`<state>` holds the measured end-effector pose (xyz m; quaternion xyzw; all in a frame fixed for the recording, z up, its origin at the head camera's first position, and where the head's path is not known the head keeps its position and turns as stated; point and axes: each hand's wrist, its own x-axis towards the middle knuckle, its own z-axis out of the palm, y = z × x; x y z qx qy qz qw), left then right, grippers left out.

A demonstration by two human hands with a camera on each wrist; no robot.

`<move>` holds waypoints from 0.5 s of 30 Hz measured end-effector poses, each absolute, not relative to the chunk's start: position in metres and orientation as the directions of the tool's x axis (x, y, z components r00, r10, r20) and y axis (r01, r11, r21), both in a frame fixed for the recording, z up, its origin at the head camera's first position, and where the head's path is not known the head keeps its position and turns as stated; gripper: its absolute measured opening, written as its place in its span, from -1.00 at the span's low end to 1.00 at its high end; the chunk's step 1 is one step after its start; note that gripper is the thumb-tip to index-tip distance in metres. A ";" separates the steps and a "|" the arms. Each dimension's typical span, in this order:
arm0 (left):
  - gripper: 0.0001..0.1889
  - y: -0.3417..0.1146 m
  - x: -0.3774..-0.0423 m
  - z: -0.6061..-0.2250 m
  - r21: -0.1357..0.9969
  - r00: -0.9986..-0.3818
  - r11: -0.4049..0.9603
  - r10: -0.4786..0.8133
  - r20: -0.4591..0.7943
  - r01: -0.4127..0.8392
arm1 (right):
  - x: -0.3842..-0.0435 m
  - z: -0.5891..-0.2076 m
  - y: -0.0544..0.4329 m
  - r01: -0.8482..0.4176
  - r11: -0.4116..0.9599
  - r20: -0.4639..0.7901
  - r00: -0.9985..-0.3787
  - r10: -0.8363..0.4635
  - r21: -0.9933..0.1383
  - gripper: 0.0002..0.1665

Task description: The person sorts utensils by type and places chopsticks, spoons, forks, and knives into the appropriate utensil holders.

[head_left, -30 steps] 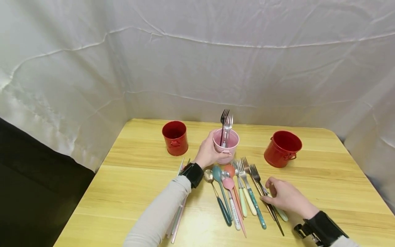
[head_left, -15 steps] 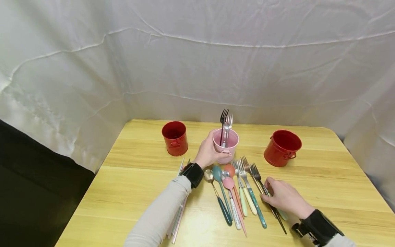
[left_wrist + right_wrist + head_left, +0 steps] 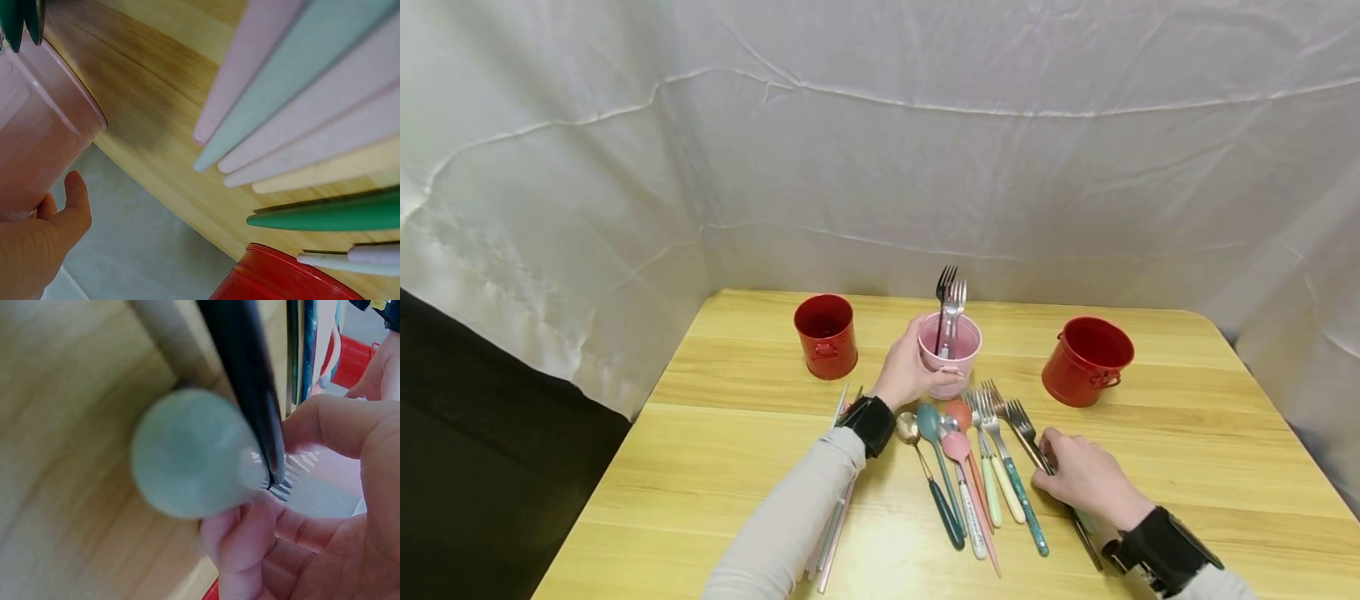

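My left hand (image 3: 910,367) grips the side of the pink bucket (image 3: 961,381), in which several forks (image 3: 952,304) stand tines up. The left wrist view shows its fingers curled against the bucket's wall. On the right, thumb and fingers of my right hand (image 3: 1090,479) close around the black fork (image 3: 1022,425), whose tines point away from me. In the right wrist view the thumb lies against its dark handle (image 3: 247,369). A pale green handle (image 3: 194,453) runs beside it, close to the curled fingers, its far end hidden by the hand.
Spoons (image 3: 957,446) and more forks (image 3: 992,425) lie in a row between the hands. Thin sticks (image 3: 833,533) lie under the left forearm. One red bucket (image 3: 827,346) stands back left, another red bucket (image 3: 1075,375) back right. Pale cloth (image 3: 880,167) walls the table.
My right hand has shifted slightly left, its fingers closing further. The black fork's handle end has swung a little right. The left hand and pink bucket have stayed put.
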<state>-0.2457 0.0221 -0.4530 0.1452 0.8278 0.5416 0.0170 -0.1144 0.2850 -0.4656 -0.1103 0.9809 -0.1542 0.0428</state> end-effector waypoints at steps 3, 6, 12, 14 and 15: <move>0.08 0.022 -0.246 -0.454 0.902 -0.958 0.373 0.258 0.127 0.220 | -0.114 -0.465 0.286 -0.223 0.909 -0.037 -0.967 -0.252 -0.352 -0.73; 0.08 0.022 -0.247 -0.454 0.900 -0.958 0.376 0.258 0.126 0.220 | -0.114 -0.465 0.287 -0.249 0.889 -0.026 -0.960 -0.280 -0.385 -0.76; 0.09 0.023 -0.246 -0.453 0.900 -0.958 0.375 0.258 0.128 0.221 | -0.115 -0.465 0.288 -0.257 0.868 -0.035 -0.954 -0.299 -0.425 -0.79; 0.09 0.023 -0.246 -0.453 0.900 -0.958 0.376 0.257 0.126 0.219 | -0.115 -0.464 0.288 -0.252 0.866 -0.039 -0.954 -0.297 -0.432 -0.81; 0.10 0.023 -0.246 -0.452 0.900 -0.958 0.377 0.257 0.124 0.218 | -0.115 -0.464 0.288 -0.250 0.866 -0.038 -0.955 -0.295 -0.434 -0.83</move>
